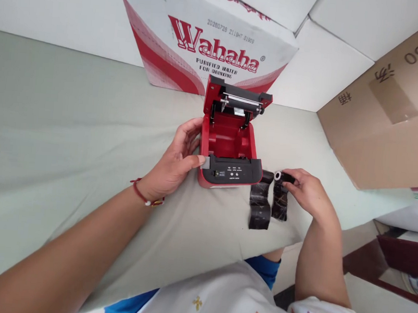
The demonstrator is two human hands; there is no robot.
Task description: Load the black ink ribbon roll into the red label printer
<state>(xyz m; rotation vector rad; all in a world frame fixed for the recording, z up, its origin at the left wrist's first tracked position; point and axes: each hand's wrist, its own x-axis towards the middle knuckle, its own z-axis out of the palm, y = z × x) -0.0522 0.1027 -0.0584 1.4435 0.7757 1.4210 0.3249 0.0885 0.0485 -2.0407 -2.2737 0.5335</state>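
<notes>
White shirt [227, 298] with small stitched motifs nearest the camera, below both hands; blue garment [265, 267] shows under its hem. Red bracelet [136, 189] on left wrist.

Right hand [307, 191]: thumb and fingers pinched together on black label roll [287, 177], white core facing left. A wrinkled black strip [280, 208] hangs below the roll, just left of the fingers. Second black strip [260, 216] lies a bit further left of the right hand, curled, on pale green sheet [181, 236].

Left hand [174, 162]: clamped on the left side of red-and-black label printer [233, 173], thumb on grey tab [206, 163] at the front left corner, other fingers curled against the side wall. Printer sits on the sheet, directly right of the left hand, ahead and left of the right hand. Bay bare red inside; buttons and icons on front panel, fine print too small to read. Lid [242, 103] raised at the rear, roller along its edge.

Beyond the left hand, behind the printer: white-and-red Wahaha water carton [217, 46]. Beyond the right hand, off to its right: brown cardboard box [387, 146], dark printing partly cropped. Farthest: white wall [331, 69] with seams.
</notes>
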